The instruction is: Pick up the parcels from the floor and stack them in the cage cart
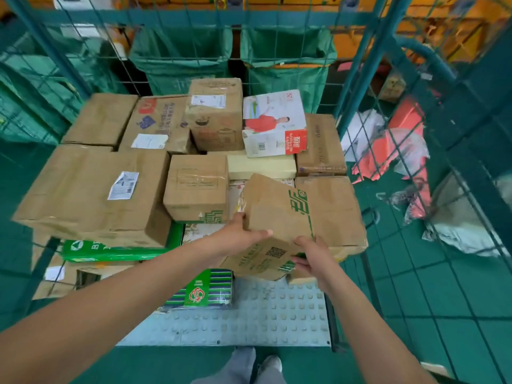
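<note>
Gripping a tilted brown parcel [277, 217] with green print between both hands, above the near right part of the cage cart [357, 87]. Left hand [238, 236] clasping its near left edge, thumb lying along the front face, fingers curled behind. Right hand [311, 256] pinching the lower right corner, fingers wrapped round the green-printed edge next to a square code. Parcel leaning with its top tipped away, bottom corner hanging just above the studded metal floor plate [263, 314] of the cart.

Touching or nearly touching, right behind the held parcel: a larger brown carton [335, 206] on the right. Just to the left, sitting upright, a small brown box [196, 187] with a green pattern on its lower edge. Further left, lying flat, a wide brown carton [83, 192] with a white label, resting on a green-and-white pack [110, 250]. Near the front, lying on the floor plate, a striped green pack [210, 289] with a red emblem.

Toward the back, stacking up: a tall brown box [216, 115] with a white label, a white box [274, 123] showing a figure in red, and flat brown cartons [102, 117] on the left.

Outside the cage's right mesh wall, lying on the green floor [415, 286]: crumpled red and white plastic bags [388, 145]. Behind the cart, hanging: green sacks [182, 56]
</note>
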### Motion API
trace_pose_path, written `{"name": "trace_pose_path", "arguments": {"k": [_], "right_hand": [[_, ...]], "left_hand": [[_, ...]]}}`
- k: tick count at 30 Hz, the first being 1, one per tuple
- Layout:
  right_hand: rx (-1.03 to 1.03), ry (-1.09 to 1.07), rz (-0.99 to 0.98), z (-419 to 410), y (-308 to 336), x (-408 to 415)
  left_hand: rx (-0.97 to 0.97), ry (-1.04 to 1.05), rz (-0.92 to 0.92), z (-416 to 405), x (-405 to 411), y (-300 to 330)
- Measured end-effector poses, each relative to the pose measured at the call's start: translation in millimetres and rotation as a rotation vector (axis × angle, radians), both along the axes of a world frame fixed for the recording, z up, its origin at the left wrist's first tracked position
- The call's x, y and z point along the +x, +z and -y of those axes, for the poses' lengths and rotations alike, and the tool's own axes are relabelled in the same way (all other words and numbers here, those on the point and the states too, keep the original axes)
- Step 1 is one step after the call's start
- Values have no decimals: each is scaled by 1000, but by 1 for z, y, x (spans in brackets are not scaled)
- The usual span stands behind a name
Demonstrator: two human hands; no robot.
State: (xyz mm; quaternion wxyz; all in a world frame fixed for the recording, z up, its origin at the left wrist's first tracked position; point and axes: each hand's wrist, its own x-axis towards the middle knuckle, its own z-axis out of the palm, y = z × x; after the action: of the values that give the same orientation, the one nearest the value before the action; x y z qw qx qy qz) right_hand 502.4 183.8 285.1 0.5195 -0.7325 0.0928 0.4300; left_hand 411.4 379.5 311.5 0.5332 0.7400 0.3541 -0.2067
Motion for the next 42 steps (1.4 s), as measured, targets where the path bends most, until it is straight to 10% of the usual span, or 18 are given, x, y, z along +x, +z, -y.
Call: {"name": "trace_pose_path", "arguments": {"k": [9,26,42], "right_hand": [[-19,-51,5,-73,-66,65],[-363,268,377,-120,-77,124],[-34,10,14,-150,-128,123]], "left_hand": [[100,-346,-23,-18,52,-17],[-114,-85,-4,-82,91,-77],[45,-122,-52,-108,78,-80]]}}
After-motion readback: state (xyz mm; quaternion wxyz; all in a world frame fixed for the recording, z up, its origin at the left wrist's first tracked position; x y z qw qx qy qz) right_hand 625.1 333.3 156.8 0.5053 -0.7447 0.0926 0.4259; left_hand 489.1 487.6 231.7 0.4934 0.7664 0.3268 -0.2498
